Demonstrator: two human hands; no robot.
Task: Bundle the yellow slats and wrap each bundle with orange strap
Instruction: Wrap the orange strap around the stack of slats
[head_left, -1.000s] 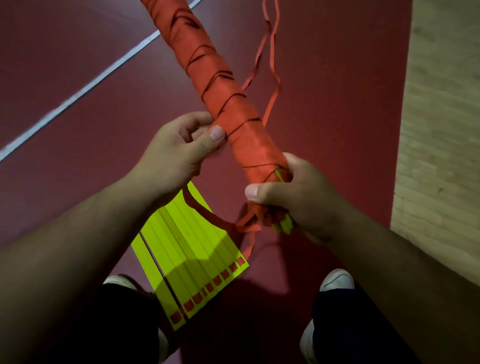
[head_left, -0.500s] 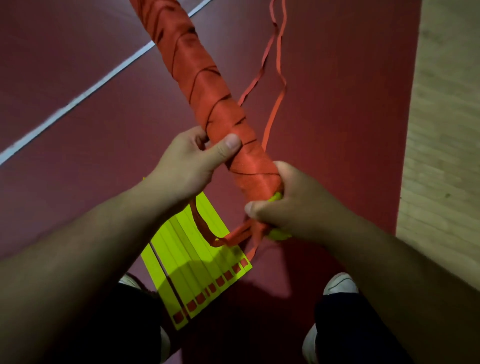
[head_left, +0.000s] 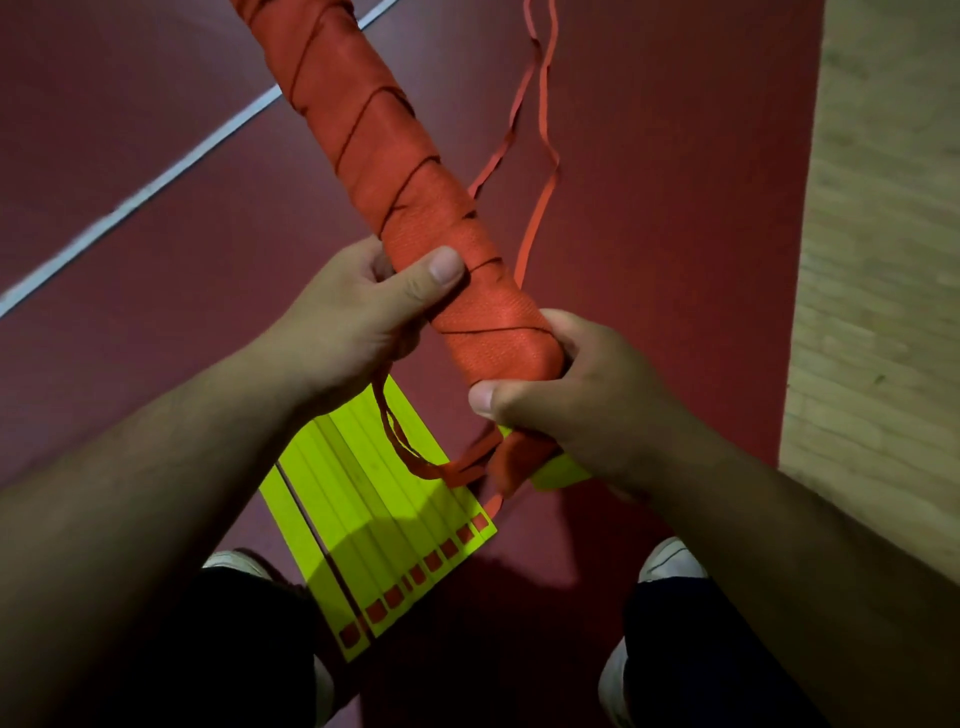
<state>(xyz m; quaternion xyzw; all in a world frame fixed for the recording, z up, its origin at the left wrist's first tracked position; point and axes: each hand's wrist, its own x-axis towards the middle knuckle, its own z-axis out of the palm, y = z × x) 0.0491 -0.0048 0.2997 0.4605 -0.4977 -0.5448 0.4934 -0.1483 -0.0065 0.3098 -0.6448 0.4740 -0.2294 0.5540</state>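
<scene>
A: Where does open passage lie?
B: Over the red floor (head_left: 675, 234) right of the wrapped bundle (head_left: 410, 208), up to the wooden strip (head_left: 883, 260); only trailing orange strap (head_left: 538, 223) crosses it.
A: What obstructs?
B: The bundle runs diagonally, gripped by the left hand (head_left: 353, 322) and right hand (head_left: 571, 400); beneath them lie yellow slats (head_left: 374, 514) and a hanging strap loop (head_left: 415, 460).

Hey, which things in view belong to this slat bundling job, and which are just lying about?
Job:
strap-wrapped bundle, held by left hand and right hand
loose orange strap
yellow slats on the floor

Not part of it:
white floor line
wooden flooring
white shoes
</scene>
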